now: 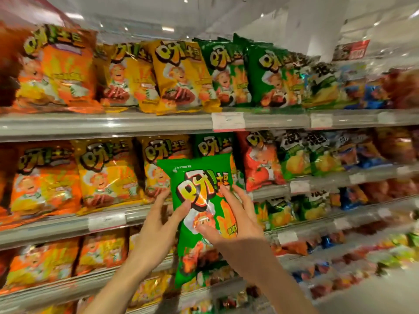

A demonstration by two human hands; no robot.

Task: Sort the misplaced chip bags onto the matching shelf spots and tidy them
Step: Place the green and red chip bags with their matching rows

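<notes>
A green chip bag [199, 177] is held upright in front of the second shelf, between both hands. My left hand [156, 225] grips its left edge, thumb on the front and fingers behind. My right hand [235, 220] lies on the bag's front with fingers spread, its thumb pressing the lower middle. Behind the held bag a green bag [213, 145] of the same brand stands on the second shelf [106, 219]. More green bags [265, 73] stand on the top shelf at centre right.
Orange bags [45, 177] and yellow bags [108, 171] fill the left of the shelves. A red bag [260, 162] stands right of the green slot, then lime and blue bags [317, 155]. Price tags [227, 120] sit on the shelf rails. The aisle runs off to the right.
</notes>
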